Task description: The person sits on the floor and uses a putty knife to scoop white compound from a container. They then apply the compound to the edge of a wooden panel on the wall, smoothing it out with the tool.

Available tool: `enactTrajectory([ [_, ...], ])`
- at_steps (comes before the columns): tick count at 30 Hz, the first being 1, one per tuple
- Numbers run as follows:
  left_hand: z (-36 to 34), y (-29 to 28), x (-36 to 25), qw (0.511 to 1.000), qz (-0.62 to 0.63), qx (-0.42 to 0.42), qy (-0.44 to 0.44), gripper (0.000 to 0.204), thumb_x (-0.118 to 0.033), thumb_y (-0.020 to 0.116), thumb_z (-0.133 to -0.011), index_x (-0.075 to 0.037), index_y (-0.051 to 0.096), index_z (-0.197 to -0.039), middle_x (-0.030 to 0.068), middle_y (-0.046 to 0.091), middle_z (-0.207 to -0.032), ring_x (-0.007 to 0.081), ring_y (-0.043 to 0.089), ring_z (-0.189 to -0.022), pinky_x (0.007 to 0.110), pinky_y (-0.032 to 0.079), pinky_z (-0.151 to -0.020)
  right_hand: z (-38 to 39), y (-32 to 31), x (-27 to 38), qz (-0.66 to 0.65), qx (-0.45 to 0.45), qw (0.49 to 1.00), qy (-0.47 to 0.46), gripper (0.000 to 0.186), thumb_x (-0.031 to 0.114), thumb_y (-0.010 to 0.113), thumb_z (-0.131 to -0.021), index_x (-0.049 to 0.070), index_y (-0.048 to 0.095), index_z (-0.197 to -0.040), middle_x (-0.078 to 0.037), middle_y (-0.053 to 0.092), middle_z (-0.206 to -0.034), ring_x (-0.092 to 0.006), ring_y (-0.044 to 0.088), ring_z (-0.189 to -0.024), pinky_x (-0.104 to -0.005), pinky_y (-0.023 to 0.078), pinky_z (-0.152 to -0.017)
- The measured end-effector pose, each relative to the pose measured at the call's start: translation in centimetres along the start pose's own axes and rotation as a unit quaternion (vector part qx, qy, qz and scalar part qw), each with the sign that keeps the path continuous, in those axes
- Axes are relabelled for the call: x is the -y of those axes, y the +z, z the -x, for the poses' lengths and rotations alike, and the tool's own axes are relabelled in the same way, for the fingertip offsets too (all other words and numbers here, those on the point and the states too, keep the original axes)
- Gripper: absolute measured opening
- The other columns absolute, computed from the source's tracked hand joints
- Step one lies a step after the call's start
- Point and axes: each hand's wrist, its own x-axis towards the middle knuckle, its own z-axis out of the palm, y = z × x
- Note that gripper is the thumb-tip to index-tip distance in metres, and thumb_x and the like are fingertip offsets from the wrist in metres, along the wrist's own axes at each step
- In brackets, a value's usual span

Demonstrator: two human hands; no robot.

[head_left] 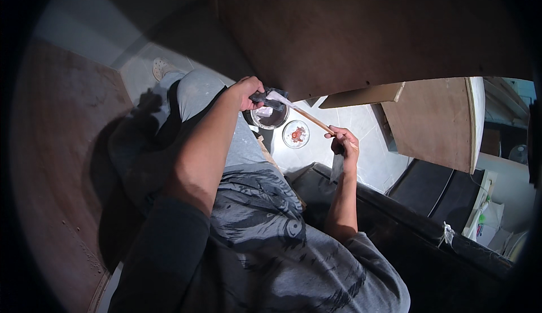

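Observation:
My left hand (248,94) is closed around a black, flat-looking piece (273,103) held over an open bucket (276,126). Its exact kind is hard to make out. My right hand (345,146) grips the lower end of a thin wooden stick (316,121). The stick slants up to the left, and its far end, coated in pale pinkish paste (279,98), meets the black piece. More of the pale paste shows inside the bucket. Below my right fingers hangs a greyish flat blade-like thing (337,168), partly hidden by the hand.
A round lid (296,134) with an orange-red smear lies on the pale tiled floor beside the bucket. Brown wooden panels stand at left (62,160) and overhead (367,30). A wooden box-like piece (432,118) and a long black surface (395,217) are at right.

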Motion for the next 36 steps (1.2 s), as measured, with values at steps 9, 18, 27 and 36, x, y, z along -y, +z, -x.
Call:
enactTrajectory([
  [9,-0.7,-0.4,0.1,0.999,0.039,-0.009,0.01,0.008,-0.007,0.056,-0.083,-0.008,0.055,-0.091,0.0116,0.055,-0.094,0.0243,0.056,-0.082,0.034,0.054,-0.057,0.5,-1.3,0.8,0.03,-0.002,1.0,-0.004,0.03,0.02,0.057,-0.093,-0.002,0.07,-0.109,-0.011,0.071,-0.083,-0.0035,0.04,-0.051,-0.0202,0.03,-0.049],
  [18,-0.7,0.0,0.2,1.0,-0.002,0.017,0.014,0.018,-0.01,0.054,-0.086,-0.008,0.06,-0.104,0.0122,0.06,-0.109,0.0281,0.06,-0.098,0.045,0.059,-0.076,0.6,-2.4,2.7,0.054,0.004,0.998,-0.022,0.03,0.02,0.057,-0.093,-0.003,0.071,-0.105,-0.011,0.07,-0.078,-0.0037,0.04,-0.052,-0.0202,0.03,-0.049],
  [27,-0.2,0.4,0.4,0.999,-0.042,0.029,0.014,0.03,-0.013,0.055,-0.086,-0.009,0.056,-0.115,0.0123,0.057,-0.123,0.0307,0.058,-0.112,0.051,0.055,-0.088,-0.4,-0.3,3.5,0.065,-0.055,0.996,0.009,0.042,0.031,0.051,-0.099,-0.006,0.069,-0.106,-0.01,0.071,-0.074,-0.0049,0.04,-0.051,-0.0213,0.03,-0.047],
  [36,0.4,0.4,0.2,0.997,-0.048,0.061,0.022,0.027,-0.02,0.055,-0.084,-0.014,0.059,-0.11,0.0074,0.061,-0.116,0.0247,0.06,-0.105,0.047,0.054,-0.085,-1.2,-1.1,-1.7,-0.102,-0.106,0.987,0.072,0.044,0.03,0.051,-0.099,-0.011,0.064,-0.11,-0.013,0.069,-0.071,-0.0087,0.042,-0.046,-0.0226,0.032,-0.045],
])
